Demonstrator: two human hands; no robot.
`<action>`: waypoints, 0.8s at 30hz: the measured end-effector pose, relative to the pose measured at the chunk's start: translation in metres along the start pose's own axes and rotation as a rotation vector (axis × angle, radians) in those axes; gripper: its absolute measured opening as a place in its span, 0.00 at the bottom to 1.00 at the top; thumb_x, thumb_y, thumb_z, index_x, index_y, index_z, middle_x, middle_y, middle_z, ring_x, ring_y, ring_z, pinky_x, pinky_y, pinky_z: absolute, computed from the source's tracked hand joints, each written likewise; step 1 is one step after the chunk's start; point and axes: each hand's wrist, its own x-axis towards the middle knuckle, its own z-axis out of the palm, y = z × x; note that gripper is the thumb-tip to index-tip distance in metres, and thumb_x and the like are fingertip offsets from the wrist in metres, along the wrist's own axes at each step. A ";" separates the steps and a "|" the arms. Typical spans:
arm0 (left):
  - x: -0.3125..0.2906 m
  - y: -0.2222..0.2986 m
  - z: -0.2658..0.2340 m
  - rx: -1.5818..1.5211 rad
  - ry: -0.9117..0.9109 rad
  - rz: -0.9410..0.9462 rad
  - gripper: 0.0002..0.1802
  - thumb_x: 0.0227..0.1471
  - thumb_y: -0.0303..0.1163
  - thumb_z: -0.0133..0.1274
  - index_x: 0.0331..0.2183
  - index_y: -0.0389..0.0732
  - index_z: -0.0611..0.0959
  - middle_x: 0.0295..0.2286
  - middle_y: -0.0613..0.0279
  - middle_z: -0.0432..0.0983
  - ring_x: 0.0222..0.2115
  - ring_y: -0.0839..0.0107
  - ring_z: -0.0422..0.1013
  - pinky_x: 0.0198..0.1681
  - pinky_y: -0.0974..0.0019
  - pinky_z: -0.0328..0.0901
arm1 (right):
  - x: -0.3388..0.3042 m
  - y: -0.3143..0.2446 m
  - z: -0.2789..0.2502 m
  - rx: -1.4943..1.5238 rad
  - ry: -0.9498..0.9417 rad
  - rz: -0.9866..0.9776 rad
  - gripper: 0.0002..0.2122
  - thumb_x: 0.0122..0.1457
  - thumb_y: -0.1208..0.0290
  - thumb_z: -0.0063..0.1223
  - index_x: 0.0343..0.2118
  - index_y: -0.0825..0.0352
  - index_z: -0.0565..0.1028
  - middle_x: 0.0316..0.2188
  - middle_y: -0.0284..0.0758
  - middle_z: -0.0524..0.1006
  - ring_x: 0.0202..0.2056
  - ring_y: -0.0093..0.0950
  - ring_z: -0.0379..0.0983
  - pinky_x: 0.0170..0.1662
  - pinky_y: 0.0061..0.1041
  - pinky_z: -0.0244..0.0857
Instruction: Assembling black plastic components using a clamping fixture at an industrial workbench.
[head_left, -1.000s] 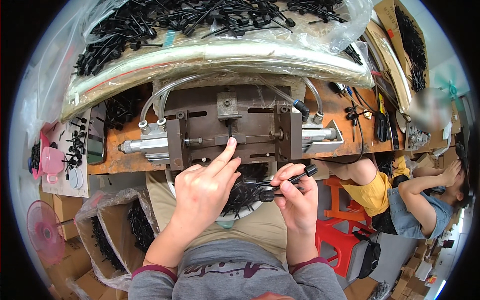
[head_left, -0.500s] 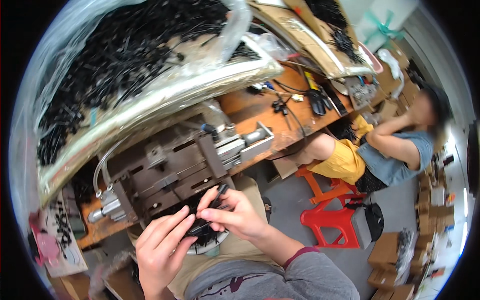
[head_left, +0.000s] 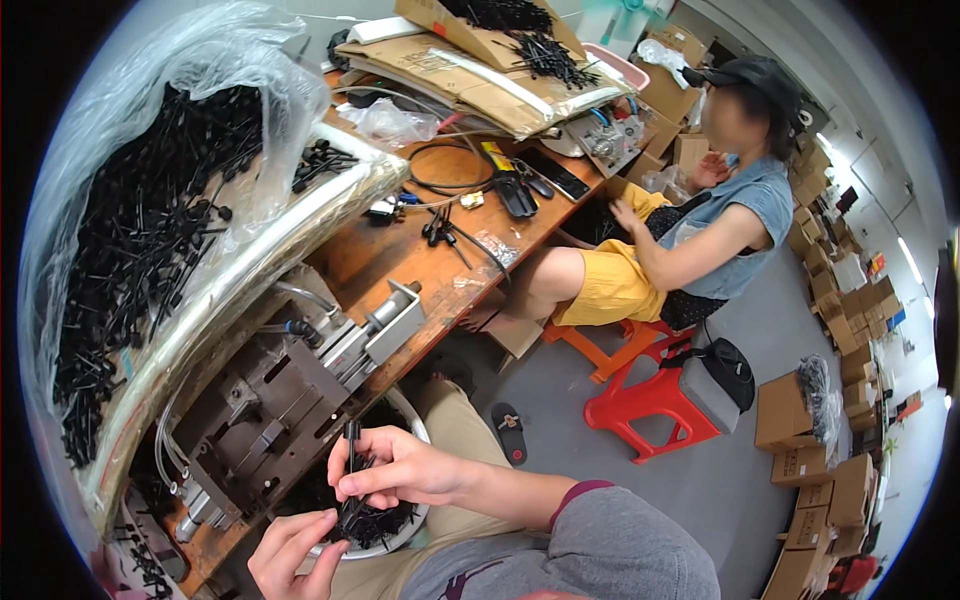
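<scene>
My right hand (head_left: 385, 470) pinches a thin black plastic piece with a thicker cylindrical end (head_left: 353, 430), held upright. More slim black pieces show under its fingers. Close by at the lower left, my left hand (head_left: 290, 560) has its thumb and fingertips apart, near the lower ends of those pieces; nothing can be made out between them. Below both hands a white round basin (head_left: 420, 520) on my lap holds many similar black pieces (head_left: 385, 525). A dark metal fixture with cylinders (head_left: 265, 420) stands on the wooden table just beyond my hands.
A plastic-lined tray (head_left: 330, 225) heaped with black parts (head_left: 150, 240) fills the left. On the table (head_left: 400, 290) lie cables, pliers-like tools (head_left: 515, 190) and a phone (head_left: 555, 175). To the right, a person in yellow shorts (head_left: 610, 285) sits near a red stool (head_left: 655, 410); cartons (head_left: 825, 500) stand beyond.
The view has swung, bringing more of the table and the seated person into sight. My right hand has turned the black piece upright; the person's raised arm has come down.
</scene>
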 end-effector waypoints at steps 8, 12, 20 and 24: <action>-0.002 -0.002 -0.004 -0.016 -0.063 0.039 0.19 0.33 0.20 0.69 0.34 0.34 0.85 0.32 0.54 0.79 0.29 0.69 0.75 0.29 0.72 0.69 | -0.001 -0.002 -0.004 0.037 -0.018 0.008 0.08 0.59 0.72 0.61 0.40 0.65 0.74 0.31 0.31 0.79 0.20 0.12 0.68 0.21 0.10 0.59; 0.012 0.020 -0.021 -0.085 -0.241 0.101 0.18 0.45 0.16 0.64 0.41 0.34 0.83 0.38 0.53 0.77 0.30 0.69 0.74 0.32 0.71 0.69 | -0.001 -0.005 -0.005 0.014 -0.017 0.011 0.08 0.59 0.72 0.61 0.39 0.65 0.74 0.31 0.32 0.78 0.20 0.12 0.68 0.21 0.10 0.59; 0.003 0.008 -0.023 -0.132 -0.244 0.243 0.21 0.35 0.21 0.72 0.36 0.34 0.84 0.32 0.52 0.77 0.30 0.65 0.74 0.28 0.70 0.69 | -0.007 -0.011 -0.011 0.085 0.030 -0.122 0.06 0.62 0.72 0.58 0.39 0.63 0.74 0.34 0.29 0.77 0.25 0.11 0.70 0.26 0.10 0.62; -0.022 -0.021 -0.018 -0.023 -0.025 0.151 0.22 0.29 0.30 0.75 0.31 0.38 0.85 0.28 0.59 0.76 0.26 0.71 0.72 0.26 0.72 0.66 | -0.013 -0.018 -0.008 0.080 0.096 -0.214 0.05 0.62 0.73 0.57 0.40 0.63 0.74 0.34 0.29 0.78 0.26 0.11 0.70 0.26 0.10 0.61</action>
